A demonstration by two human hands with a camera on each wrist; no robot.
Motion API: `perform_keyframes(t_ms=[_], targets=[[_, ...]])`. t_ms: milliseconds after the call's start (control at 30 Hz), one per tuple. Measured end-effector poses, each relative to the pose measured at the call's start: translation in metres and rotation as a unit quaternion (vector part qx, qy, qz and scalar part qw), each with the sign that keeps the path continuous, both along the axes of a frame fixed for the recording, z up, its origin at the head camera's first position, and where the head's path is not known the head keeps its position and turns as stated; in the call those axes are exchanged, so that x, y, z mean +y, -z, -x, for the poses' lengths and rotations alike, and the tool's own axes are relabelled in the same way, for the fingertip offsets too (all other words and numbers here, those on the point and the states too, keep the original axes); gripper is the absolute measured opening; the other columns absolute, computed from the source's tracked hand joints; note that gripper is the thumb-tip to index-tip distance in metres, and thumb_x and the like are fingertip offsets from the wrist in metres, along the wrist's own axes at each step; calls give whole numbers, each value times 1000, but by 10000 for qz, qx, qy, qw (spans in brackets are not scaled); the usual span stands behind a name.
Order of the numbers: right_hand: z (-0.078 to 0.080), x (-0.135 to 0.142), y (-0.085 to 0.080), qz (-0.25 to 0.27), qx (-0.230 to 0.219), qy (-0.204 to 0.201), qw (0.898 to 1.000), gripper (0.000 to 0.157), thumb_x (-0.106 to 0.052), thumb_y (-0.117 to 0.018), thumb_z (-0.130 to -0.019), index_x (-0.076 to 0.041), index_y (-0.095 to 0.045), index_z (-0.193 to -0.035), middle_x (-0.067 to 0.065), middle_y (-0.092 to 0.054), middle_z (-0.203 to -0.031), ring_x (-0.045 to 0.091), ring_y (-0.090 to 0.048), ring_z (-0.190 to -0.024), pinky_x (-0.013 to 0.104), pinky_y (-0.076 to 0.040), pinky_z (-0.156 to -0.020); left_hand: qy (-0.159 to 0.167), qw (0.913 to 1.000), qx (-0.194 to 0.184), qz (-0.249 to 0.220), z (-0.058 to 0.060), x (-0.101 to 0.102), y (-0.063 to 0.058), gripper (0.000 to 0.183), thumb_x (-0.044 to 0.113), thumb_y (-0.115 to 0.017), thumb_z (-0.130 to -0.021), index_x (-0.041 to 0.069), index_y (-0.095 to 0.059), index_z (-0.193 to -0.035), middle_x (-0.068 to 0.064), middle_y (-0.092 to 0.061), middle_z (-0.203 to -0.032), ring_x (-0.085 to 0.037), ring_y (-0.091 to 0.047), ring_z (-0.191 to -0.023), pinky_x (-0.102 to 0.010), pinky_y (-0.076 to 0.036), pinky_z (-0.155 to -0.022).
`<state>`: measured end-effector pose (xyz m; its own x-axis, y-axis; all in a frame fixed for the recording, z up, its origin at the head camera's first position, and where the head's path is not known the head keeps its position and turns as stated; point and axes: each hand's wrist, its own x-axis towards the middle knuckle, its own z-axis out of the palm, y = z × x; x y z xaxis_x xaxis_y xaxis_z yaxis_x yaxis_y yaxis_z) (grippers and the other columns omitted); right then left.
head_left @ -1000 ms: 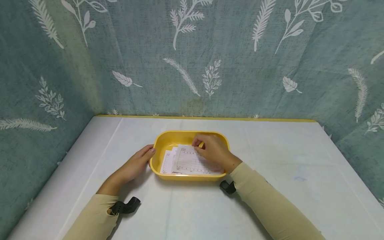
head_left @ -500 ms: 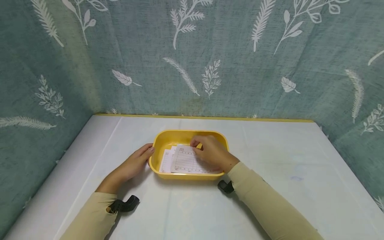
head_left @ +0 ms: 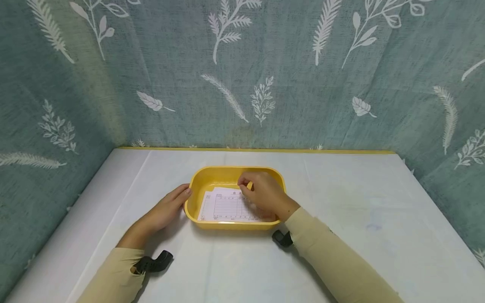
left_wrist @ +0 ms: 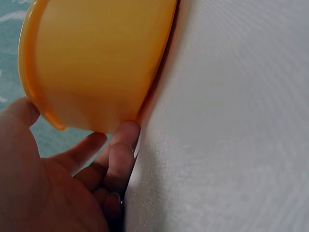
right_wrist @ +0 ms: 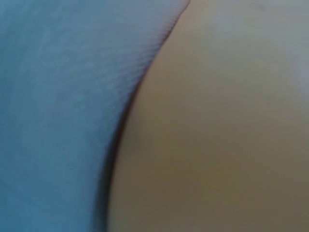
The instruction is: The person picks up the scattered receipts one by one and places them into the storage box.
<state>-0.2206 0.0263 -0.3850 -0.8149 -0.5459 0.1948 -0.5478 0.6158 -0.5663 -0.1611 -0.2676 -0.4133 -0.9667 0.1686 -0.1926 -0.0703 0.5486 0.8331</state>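
Paper forms (head_left: 227, 207) now lie flatter and squared together in the yellow tray (head_left: 198, 184) at the surface's (head_left: 360, 219) centre; earlier the top sheet sat skewed over the lower one. Right hand (head_left: 265, 195) remains over them, fingers curled, pinching the far edge. Left hand (head_left: 166, 210) still rests relaxed fingers against the tray's left wall.

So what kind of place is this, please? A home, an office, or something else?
Probably a small staged work booth, not a lived-in room. A leaf-print curtain closes in a white table, and on it stands only a yellow tray of printed paper forms.
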Motion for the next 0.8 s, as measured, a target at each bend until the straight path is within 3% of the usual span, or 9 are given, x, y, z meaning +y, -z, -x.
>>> perform_keyframes(t_ms=[100,200,333,400,500,600,800], targets=[[-1,-2,-1,219,274,-22,9994,9,-16,-64,-97,-13,-72,-99,-5,-71,-88,8,-51,-60,20,-47,-60,-21,10000,-6,94,-1,-1,-2,65,53,-30,-107,9,-31,-155,-18,-34,-159,-39,-23,-151,-62,-16,-122],[-1,-1,-3,443,843,108,9954,9,-13,-62,-97,-10,-71,-98,-4,-71,-83,7,-53,-61,20,-47,-59,-48,9999,-57,144,-1,-1,-3,66,54,-29,-107,10,-29,-156,-18,-32,-161,-40,-21,-152,-63,-15,-122],[-7,8,-5,901,1762,609,9783,9,-10,-63,-95,-7,-71,-97,0,-70,-80,14,-62,-66,26,-54,-60,-18,9999,-67,87,0,2,-1,64,52,-30,-107,10,-31,-155,-17,-34,-159,-39,-23,-151,-64,-16,-121],[-16,16,-7,1194,1985,753,9699,8,-9,-65,-93,-6,-72,-96,3,-70,-82,18,-65,-73,31,-57,-65,25,10000,-65,13,3,3,1,63,51,-32,-107,10,-32,-155,-17,-36,-158,-38,-25,-150,-63,-16,-121],[-33,33,-10,1505,1968,734,9660,8,-6,-67,-91,-6,-73,-97,5,-73,-92,22,-66,-88,38,-58,-78,54,10000,-54,-18,6,4,3,64,53,-32,-107,9,-34,-154,-17,-39,-156,-37,-28,-148,-63,-16,-121],[-46,51,-13,1609,1752,620,9693,15,-6,-68,-91,-6,-73,-105,5,-73,-107,23,-62,-106,43,-53,-93,11,10000,-24,-2,9,4,6,64,52,-32,-107,9,-34,-154,-18,-39,-156,-38,-27,-149,-64,-16,-121],[-56,93,-11,1008,1093,896,9848,34,-17,-64,-98,-11,-64,-132,8,-57,-143,29,-45,-136,55,-38,-111,-9,10000,24,29,10,0,10,64,52,-30,-107,7,-32,-154,-19,-38,-156,-39,-26,-149,-63,-16,-121]])
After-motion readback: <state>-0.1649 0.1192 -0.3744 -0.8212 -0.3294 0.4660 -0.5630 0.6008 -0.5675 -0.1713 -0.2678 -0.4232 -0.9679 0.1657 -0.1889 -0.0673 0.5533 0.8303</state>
